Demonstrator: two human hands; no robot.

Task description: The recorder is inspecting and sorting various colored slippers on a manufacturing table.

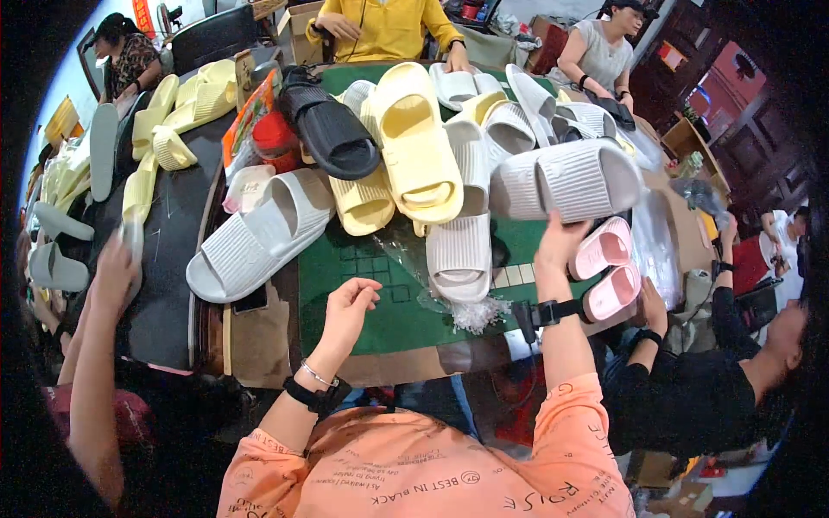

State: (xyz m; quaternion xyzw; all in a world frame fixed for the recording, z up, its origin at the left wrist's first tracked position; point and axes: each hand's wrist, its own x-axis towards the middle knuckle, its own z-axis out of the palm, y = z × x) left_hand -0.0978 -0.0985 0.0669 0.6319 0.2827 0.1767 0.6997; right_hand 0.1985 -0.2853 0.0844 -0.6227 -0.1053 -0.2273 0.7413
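My right hand (560, 249) reaches up on the right side of the table, its fingers on the lower edge of a large light grey ribbed slipper (596, 180). The thumb side is partly hidden against it. My left hand (350, 309) hovers over the green mat (345, 332), fingers curled together, with nothing visible in them. Beyond it lies a grey slipper (259, 233). Between my hands another grey slipper (458, 259) rests at the near end of the pile. A pair of small pink slippers (609, 281) sits just right of my right wrist.
The pile also holds yellow slippers (416, 142) and a black slipper (326, 125). A red-lidded jar (275, 138) stands to its left. Clear plastic bags (656, 242) lie at the right. On a black table (173, 250), more slippers lie at the left. Several other people work around.
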